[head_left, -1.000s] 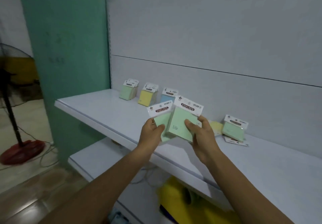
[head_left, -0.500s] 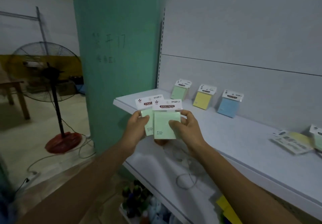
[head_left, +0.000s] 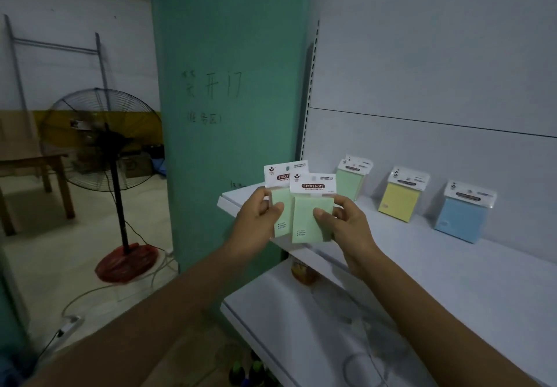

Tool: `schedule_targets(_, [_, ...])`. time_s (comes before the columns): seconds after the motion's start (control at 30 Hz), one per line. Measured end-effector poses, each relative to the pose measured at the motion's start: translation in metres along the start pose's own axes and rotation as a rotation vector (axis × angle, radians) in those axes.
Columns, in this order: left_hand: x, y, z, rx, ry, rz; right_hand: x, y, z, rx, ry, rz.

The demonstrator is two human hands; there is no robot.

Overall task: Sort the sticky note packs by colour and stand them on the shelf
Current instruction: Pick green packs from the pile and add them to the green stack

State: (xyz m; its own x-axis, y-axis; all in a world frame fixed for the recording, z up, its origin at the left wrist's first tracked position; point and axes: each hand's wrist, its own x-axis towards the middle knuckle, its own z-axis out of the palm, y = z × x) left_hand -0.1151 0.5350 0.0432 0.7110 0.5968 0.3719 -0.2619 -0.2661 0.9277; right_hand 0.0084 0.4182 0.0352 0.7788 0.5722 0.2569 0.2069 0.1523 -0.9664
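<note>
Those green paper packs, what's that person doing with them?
A person holds two light green sticky note packs, one in the left hand and one in the right hand, in front of the white shelf. Green, yellow and blue packs already stand there, leaning on the back wall.

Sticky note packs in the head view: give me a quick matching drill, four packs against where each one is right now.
Packs:
1. Green sticky note pack with the full STICKY NOTE label
2. Green sticky note pack partly hidden behind it
3. Yellow sticky note pack
4. Blue sticky note pack

Places:
A. Standing on the shelf, farthest right
B. Held in the left hand
C. Standing on the shelf, between green and blue packs
D. Held in the right hand

Pairs: 1-D, 2-B, 3-C, 4-A
</note>
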Motion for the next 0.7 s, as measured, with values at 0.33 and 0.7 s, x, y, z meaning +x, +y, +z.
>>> schedule_targets(0.33, [0.113, -0.023, 0.002, 0.124, 0.003, 0.035, 0.102, 0.012, -0.001, 0.022, 0.084, 0.016])
schedule_targets(0.7, [0.189, -0.081, 0.057, 0.065, -0.144, -0.162, 0.129, 0.040, -0.032, 0.204, 0.421, 0.237])
